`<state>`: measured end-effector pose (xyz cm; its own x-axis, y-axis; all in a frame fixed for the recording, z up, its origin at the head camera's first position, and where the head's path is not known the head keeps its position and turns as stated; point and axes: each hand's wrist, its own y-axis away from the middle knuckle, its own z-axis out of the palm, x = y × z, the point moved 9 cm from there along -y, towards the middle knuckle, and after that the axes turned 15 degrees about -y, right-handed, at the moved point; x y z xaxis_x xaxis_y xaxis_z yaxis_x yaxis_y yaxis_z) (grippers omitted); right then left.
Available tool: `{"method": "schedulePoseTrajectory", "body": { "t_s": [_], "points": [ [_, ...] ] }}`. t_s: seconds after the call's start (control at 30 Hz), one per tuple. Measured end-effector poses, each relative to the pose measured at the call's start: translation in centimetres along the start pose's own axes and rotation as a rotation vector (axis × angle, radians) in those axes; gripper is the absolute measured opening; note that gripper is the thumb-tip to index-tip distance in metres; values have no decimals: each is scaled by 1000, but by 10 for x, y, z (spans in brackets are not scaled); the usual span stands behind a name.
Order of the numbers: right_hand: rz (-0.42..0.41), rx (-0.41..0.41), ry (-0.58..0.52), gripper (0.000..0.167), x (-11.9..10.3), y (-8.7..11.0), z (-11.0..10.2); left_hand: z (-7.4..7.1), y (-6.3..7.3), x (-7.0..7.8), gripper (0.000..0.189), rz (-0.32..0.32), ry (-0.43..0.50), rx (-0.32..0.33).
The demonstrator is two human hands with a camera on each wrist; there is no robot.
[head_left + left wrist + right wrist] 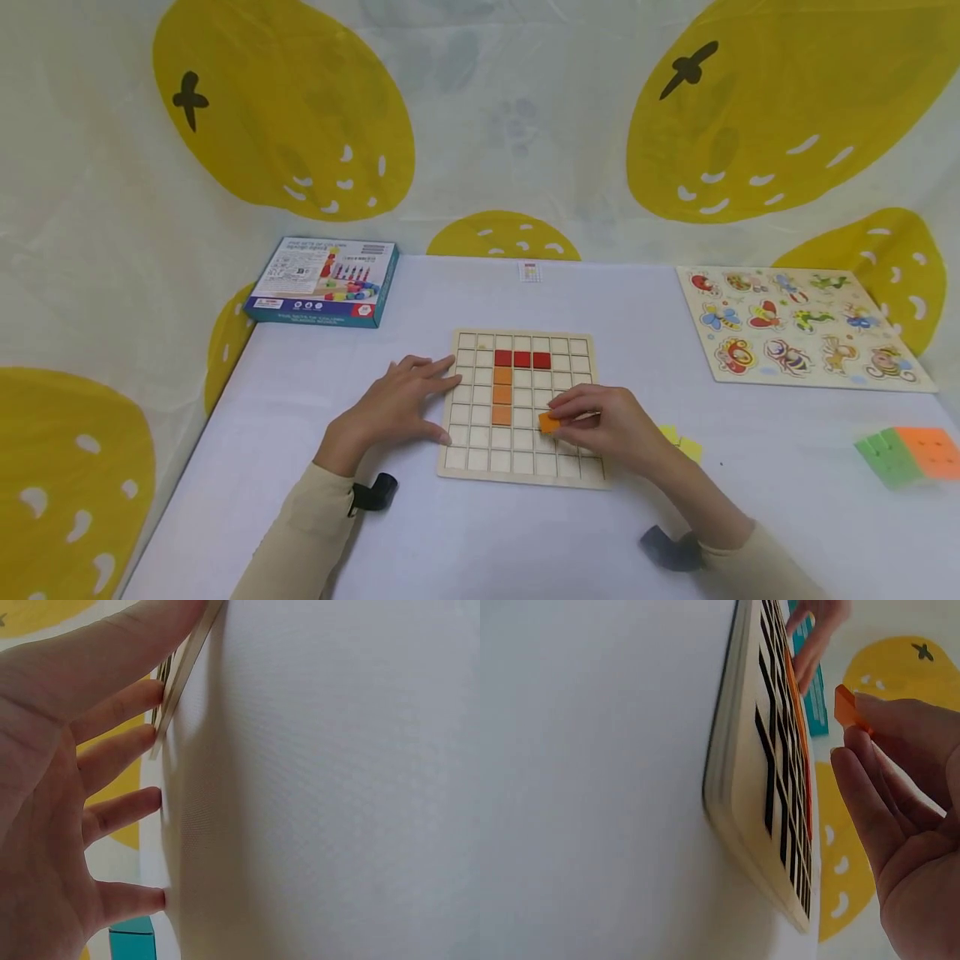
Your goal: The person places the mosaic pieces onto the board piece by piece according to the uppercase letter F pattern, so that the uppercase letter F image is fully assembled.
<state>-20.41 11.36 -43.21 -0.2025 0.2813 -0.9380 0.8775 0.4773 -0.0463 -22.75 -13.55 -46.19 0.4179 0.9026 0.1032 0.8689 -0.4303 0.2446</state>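
A wooden grid board [525, 479] lies flat on the white table. Three red tiles [522, 360] form a row near its top, and three orange tiles [502, 394] run down in a column below the leftmost red one. Between thumb and fingertips my right hand [611, 423] pinches another orange tile [845, 707], held over the right half of the board; in the right wrist view this tile is raised off the grid. My left hand [393, 402] rests with spread fingers along the board's left edge, the thumb at the lower left and two fingertips at the upper left.
Yellow tiles [686, 447] lie right of the board, partly behind my right wrist. A small printed card [530, 272] is at the back. A boxed toy set [322, 283] stands back left. An animal puzzle board [813, 329] and a colored cube [910, 456] are at the right.
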Motion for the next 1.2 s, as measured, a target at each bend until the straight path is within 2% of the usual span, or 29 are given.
{"method": "schedulePoseTrajectory", "body": {
  "t_s": [0.13, 0.47, 0.63, 0.83, 1.2],
  "points": [
    [-15, -9, -1, 20, -3, -7, 16, 0, 0, 0, 94, -1, 1, -4],
    [28, -31, -10, 16, -13, -22, 48, 0, 0, -1, 93, -2, 16, -6],
    [48, -29, 47, 12, -12, -26, 60, 1, 0, -1, 93, -2, 16, -9],
    [76, -20, 106, 11, -11, -26, 66, 1, 0, -1, 93, 1, 14, -3],
    [50, 15, 190, 10, -13, -23, 66, 0, 0, -1, 93, -7, 14, -7]
  ]
}}
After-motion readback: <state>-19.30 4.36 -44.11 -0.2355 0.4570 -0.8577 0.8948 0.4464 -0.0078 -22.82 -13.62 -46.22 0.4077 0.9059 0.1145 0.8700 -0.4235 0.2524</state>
